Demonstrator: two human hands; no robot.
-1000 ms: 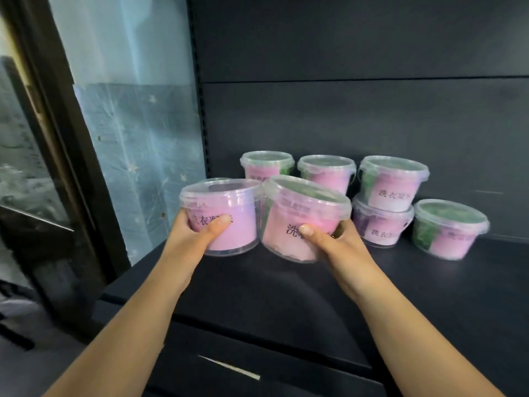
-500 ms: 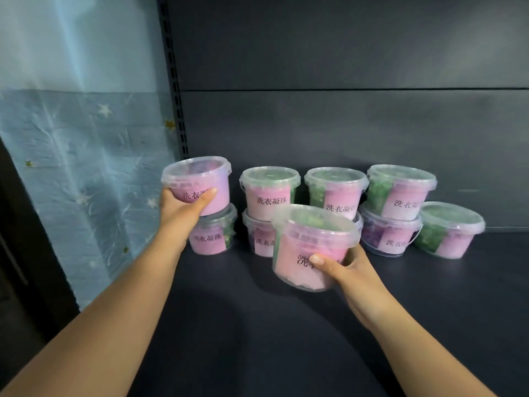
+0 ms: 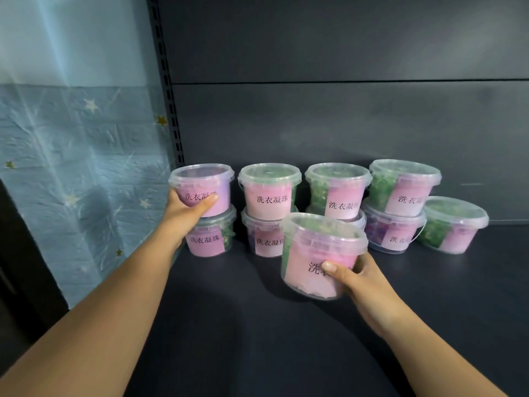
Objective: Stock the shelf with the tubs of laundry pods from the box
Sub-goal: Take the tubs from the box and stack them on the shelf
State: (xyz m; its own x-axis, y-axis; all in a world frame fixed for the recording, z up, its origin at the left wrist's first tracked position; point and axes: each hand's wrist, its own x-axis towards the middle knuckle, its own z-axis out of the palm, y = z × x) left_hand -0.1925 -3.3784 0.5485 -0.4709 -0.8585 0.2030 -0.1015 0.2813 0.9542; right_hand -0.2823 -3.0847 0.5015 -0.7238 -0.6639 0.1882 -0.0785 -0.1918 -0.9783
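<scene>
Left hand (image 3: 183, 210) grips a clear, round, pink-labelled plastic tub (image 3: 206, 187) atop the leftmost stack (image 3: 210, 239), seemingly ready for release; right hand (image 3: 362, 277) grips a second tub (image 3: 315, 253), not yet placed.

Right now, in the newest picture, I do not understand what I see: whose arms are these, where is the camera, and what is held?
There is no machine: a person works with bare hands. The camera sits on their head and looks forward and down, so both arms reach in from below. The left grip holds a pink tub atop the leftmost stack. The right grip holds a tilted tub in front of the row. On the dark shelf stand more tubs of laundry pods, stacked in twos, plus a single tub at the far right.
</scene>
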